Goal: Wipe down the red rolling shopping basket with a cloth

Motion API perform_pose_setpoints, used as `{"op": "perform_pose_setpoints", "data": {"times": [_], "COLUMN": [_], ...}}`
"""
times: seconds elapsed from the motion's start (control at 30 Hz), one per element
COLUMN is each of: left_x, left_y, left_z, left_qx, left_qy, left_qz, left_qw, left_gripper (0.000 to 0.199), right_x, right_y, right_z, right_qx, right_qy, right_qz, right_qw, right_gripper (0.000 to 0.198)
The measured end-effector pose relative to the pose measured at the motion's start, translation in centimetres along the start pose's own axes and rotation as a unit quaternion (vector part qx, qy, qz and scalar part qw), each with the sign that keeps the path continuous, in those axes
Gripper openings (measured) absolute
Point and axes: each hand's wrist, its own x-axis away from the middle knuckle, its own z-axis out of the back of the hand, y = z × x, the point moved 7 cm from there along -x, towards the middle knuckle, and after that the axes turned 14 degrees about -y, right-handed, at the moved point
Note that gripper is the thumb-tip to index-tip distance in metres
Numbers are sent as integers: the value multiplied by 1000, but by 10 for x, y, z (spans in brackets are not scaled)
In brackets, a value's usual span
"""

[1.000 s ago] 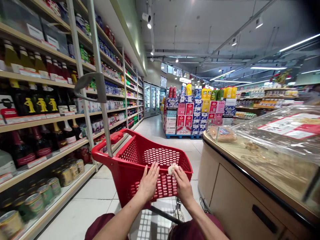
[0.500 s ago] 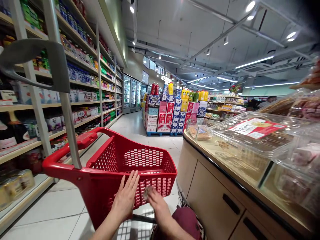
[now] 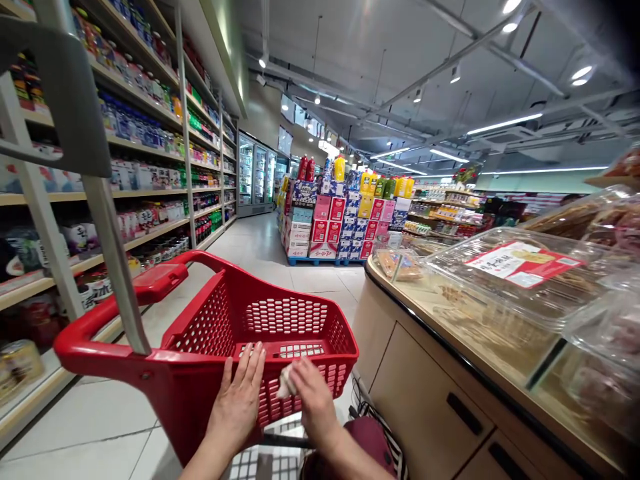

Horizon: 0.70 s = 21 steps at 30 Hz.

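Observation:
A red plastic shopping cart [image 3: 200, 380] with a perforated basket stands in front of me, its grey metal pole rising at the left. My left hand [image 3: 239, 390] lies flat against the basket's near side, fingers extended up to the rim. Just right of it, my right hand [image 3: 315, 400] is closed on a crumpled white wipe [image 3: 287, 383], which is held close to the near wall of the basket. Paper or cloth, I cannot tell which the wipe is. Inside, the visible part of the basket holds no goods.
Shelves of drinks [image 3: 145, 127] line the left. A wooden counter [image 3: 430, 400] with clear plastic food packs [image 3: 525, 267] stands close on the right. Stacked drink cartons [image 3: 327, 230] are ahead, on a tiled floor [image 3: 250, 247]. A maroon-clad knee [image 3: 369, 443] shows below.
My right hand has moved up the basket's side with the wipe. My left hand has shifted slightly left and remains flat on the cart. The view has moved a little.

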Motion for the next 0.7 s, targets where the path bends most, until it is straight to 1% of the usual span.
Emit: {"op": "perform_pose_setpoints", "data": {"times": [0.07, 0.1, 0.17, 0.2, 0.23, 0.3, 0.33, 0.37, 0.4, 0.43, 0.47, 0.53, 0.57, 0.6, 0.63, 0.67, 0.7], "left_x": [1, 1, 2, 3, 4, 6, 7, 8, 10, 11, 13, 18, 21, 24, 27, 31, 34], "left_y": [1, 1, 1, 1, 1, 2, 4, 8, 12, 15, 19, 24, 25, 23, 20, 15, 9], "left_z": [-1, 0, 3, 5, 7, 13, 16, 19, 22, 24, 27, 32, 34, 38, 41, 46, 51], "left_qx": [-11, -15, -15, -12, -7, 4, 9, 12, 13, 13, 11, 3, -4, -10, -17, -23, -28], "left_qy": [-14, -21, -37, -45, -54, -73, -81, -88, -94, -99, -104, -119, -128, -138, -145, -151, -156], "left_qz": [6, 7, 4, 4, 6, 12, 14, 15, 16, 20, 24, 20, 13, 9, 14, 25, 37], "left_qw": [1000, 1000, 999, 999, 998, 997, 997, 996, 995, 995, 994, 993, 992, 990, 989, 988, 987], "left_gripper": [55, 55, 55, 54, 54, 53, 52, 52, 53, 54, 54, 57, 58, 59, 60, 61, 63], "right_x": [-15, -20, -20, -15, -8, 9, 16, 19, 19, 15, 10, 1, 1, 5, 13, 23, 34], "right_y": [10, 15, 33, 48, 66, 105, 118, 125, 123, 115, 100, 66, 50, 40, 38, 43, 53], "right_z": [2, 3, 8, 12, 19, 33, 41, 46, 48, 47, 42, 29, 25, 24, 26, 31, 37], "right_qx": [7, 9, 13, 14, 15, 20, 22, 22, 19, 13, 5, -11, -14, -13, -7, 3, 15], "right_qy": [10, 6, -8, -19, -29, -58, -62, -66, -68, -69, -74, -92, -98, -104, -107, -106, -106], "right_qz": [-38, -42, -42, -56, -87, -195, -234, -261, -271, -265, -244, -186, -146, -119, -108, -120, -148], "right_qw": [999, 999, 999, 998, 996, 979, 970, 963, 960, 962, 967, 978, 984, 987, 988, 987, 983], "right_gripper": [48, 48, 46, 44, 41, 38, 39, 40, 40, 40, 40, 41, 43, 45, 46, 46, 46]}}
